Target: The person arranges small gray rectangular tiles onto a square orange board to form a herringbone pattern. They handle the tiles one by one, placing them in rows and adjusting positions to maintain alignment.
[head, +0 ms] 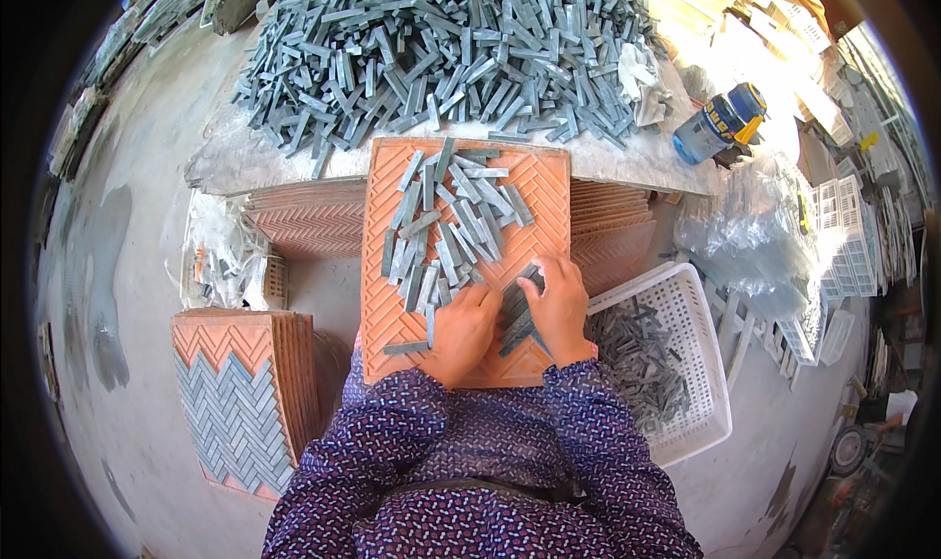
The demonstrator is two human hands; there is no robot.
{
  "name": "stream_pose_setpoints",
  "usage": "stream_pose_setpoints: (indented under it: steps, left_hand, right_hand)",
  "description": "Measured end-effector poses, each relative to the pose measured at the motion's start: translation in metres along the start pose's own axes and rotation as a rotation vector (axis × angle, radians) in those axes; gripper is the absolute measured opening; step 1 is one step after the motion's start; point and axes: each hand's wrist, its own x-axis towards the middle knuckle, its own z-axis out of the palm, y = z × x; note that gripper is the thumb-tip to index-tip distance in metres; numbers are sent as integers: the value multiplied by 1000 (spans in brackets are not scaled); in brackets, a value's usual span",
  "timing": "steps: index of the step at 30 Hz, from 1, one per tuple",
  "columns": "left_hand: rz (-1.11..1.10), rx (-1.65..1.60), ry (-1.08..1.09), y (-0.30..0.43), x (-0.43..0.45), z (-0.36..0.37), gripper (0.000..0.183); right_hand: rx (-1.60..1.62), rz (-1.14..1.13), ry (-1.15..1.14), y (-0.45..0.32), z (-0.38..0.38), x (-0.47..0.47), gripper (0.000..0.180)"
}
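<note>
An orange tray with herringbone ridges [378,265] rests between my lap and the table edge. Loose grey stone strips [448,221] lie in a heap over its upper and left parts. My right hand [557,305] has its fingers on a few dark strips [517,309] lying side by side on the tray's right part. At their left side, below the heap, is my left hand [464,331], fingers bent down; its fingertips are partly hidden, and whether it grips a strip cannot be told. One strip [406,348] lies near its wrist.
A big pile of grey strips [456,51] covers the table [294,169], with a water bottle [717,125] at its right. A white perforated basket [706,353] of dark pieces stands right. At left stand stacked orange trays [294,382], the front one filled with herringbone strips [235,419].
</note>
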Motion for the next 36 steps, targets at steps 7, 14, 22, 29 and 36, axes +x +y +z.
stream_pose_setpoints:
  steps: [7,14,22,29,36]
  left_hand:
    - [-32,14,26,6,4,-2,9]
    - [15,14,6,3,6,8,22]
    - [-31,68,-54,5,7,7,19]
    - [-30,42,32,4,9,12,15]
    - [-40,-2,20,9,14,11,23]
  right_hand:
    - [-30,-43,-128,2,-8,4,23]
    - [125,-35,-82,18,2,9,14]
    - [65,-52,-148,6,1,22,21]
    - [327,99,-297,-9,25,36,26]
    - [358,236,-266,25,-25,43,22]
